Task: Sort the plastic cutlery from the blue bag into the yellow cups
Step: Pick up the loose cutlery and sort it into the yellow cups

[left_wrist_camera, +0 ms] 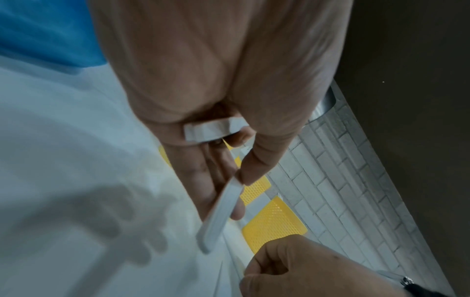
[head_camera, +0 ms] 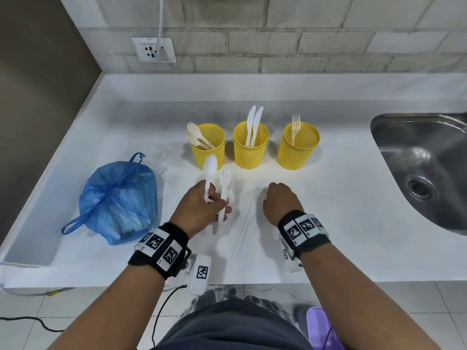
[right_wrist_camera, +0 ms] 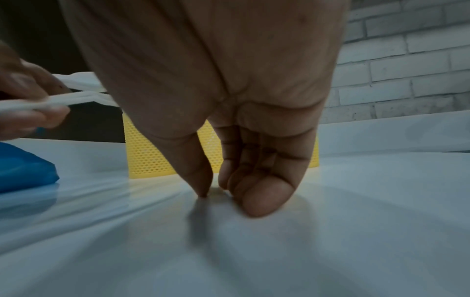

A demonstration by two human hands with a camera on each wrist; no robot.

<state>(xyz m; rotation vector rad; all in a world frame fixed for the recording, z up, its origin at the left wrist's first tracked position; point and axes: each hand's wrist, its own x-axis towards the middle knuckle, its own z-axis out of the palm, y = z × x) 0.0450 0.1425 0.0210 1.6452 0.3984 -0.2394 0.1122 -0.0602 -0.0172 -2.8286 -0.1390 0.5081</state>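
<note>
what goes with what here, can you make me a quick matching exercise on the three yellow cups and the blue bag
Things:
1. left yellow cup
2. middle yellow cup
3. right yellow cup
4. blue bag

Contents or state:
a. one fork
b. knotted shut, left of the hands
c. spoons
d. two knives

Pairs: 1-c, 2-d, 3-a, 4-b

Three yellow cups (head_camera: pixel 251 146) stood behind the one blue bag (head_camera: pixel 118 201)'s right side, holding three spoons (head_camera: pixel 198 136), two knives (head_camera: pixel 254 125) and one fork (head_camera: pixel 295 128), while one more spoon (head_camera: pixel 209 170) and one more fork (head_camera: pixel 224 183) stood just right of that bag.
</note>
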